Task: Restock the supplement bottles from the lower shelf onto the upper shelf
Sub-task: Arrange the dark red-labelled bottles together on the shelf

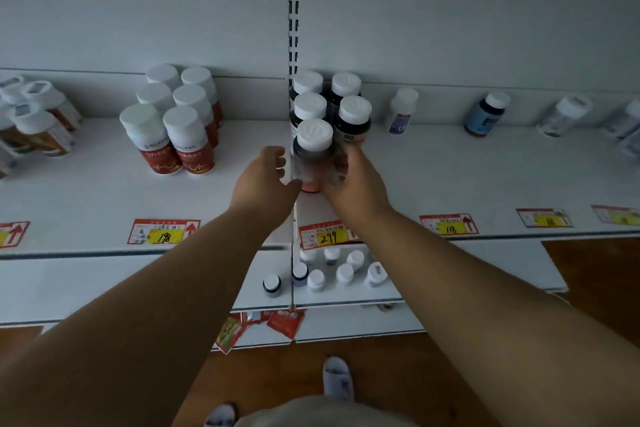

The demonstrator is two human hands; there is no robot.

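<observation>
At the centre of the frame, a dark supplement bottle with a white ribbed cap is held between two bare hands on the upper shelf. The right hand is wrapped around the bottle's right side, fingers curled against its label. The left hand is set against the bottle's left side with its fingers loosely bent; whether it truly grips cannot be told. The bottle is kept upright, its long axis vertical, the cap pointing up toward the camera and its reddish base resting at the shelf surface.

Directly behind it, four matching dark bottles are ranked in two short rows, all standing cap-up. To the left, a cluster of red-labelled bottles is seen upright. A yellow price tag marked 299 is fixed to the shelf edge just below the hands. In the lower centre, small white-capped bottles are seen standing on the lower shelf.
</observation>
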